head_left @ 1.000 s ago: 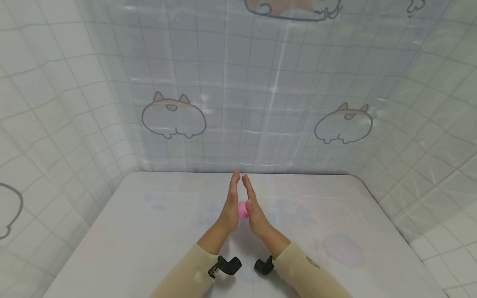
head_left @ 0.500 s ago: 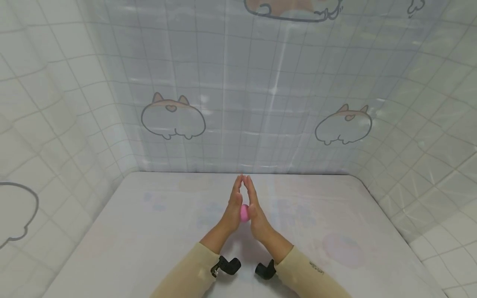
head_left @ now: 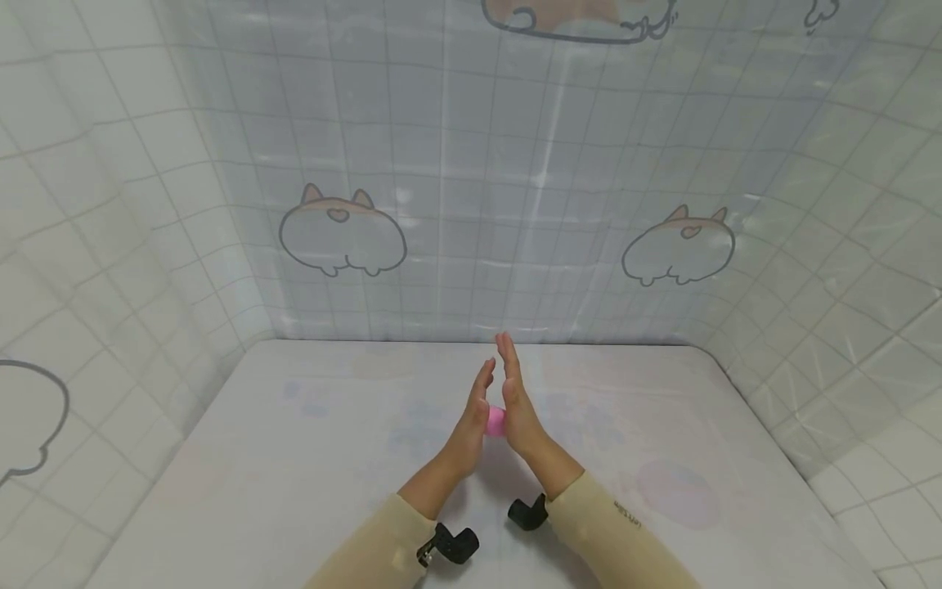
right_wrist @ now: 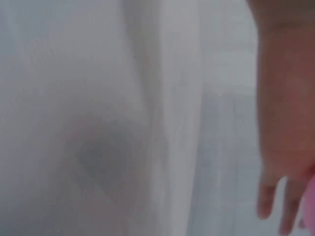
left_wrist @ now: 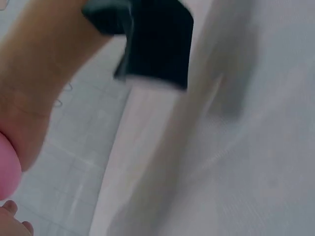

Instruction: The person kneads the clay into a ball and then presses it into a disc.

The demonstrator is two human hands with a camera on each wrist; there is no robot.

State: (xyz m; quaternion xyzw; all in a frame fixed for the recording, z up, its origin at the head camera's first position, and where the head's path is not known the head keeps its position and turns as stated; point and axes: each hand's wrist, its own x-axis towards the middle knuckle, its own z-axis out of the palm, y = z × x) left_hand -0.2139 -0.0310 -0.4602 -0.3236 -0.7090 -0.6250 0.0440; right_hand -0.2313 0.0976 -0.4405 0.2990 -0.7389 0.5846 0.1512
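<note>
A smooth pink ball (head_left: pixel 495 421) sits between two facing palms, above the white table. My left hand (head_left: pixel 467 433) presses it from the left, with fingers straight and pointing forward. From the other side my right hand (head_left: pixel 520 415) presses, its straight fingers reaching farther forward than the left ones. The fingertips stand apart, while the palms cover the ball's sides. In the left wrist view the pink ball (left_wrist: pixel 7 167) shows at the left edge, against the heel of a palm. Only a sliver of the pink ball (right_wrist: pixel 310 206) appears in the right wrist view.
The table (head_left: pixel 316 458) has a pale, faintly patterned cover. Behind it hangs a gridded sheet (head_left: pixel 471 204) with cartoon animal drawings, and similar sheets rise at both sides. Black wrist cameras, the left (head_left: pixel 458 546) and right (head_left: pixel 527 514), stick out below the sleeves.
Both hands and the ball have shifted slightly right. The left fingertips reached farther forward at first, then the fingertips came together level; now the right hand has slid forward and the left back.
</note>
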